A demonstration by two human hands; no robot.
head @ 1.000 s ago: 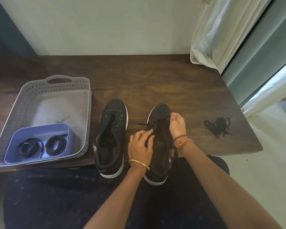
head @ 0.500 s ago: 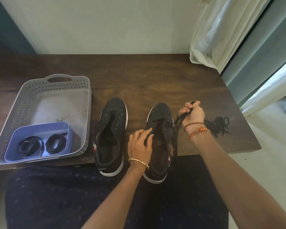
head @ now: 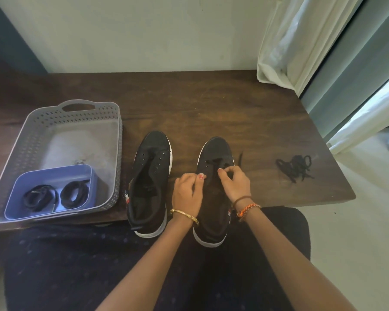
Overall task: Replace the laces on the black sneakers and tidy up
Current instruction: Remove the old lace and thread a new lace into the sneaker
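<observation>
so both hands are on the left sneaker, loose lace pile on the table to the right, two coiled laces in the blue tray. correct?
Not quite. The head view shows the left hand and right hand on the right sneaker; the left sneaker sits untouched. The loose lace pile and blue tray are as you said.

Matt black cloth sneakers (head: 151,176) sit on a scuffed dark wood table (head: 211,104) beside a perforated grey plastic basket (head: 43,122).
</observation>
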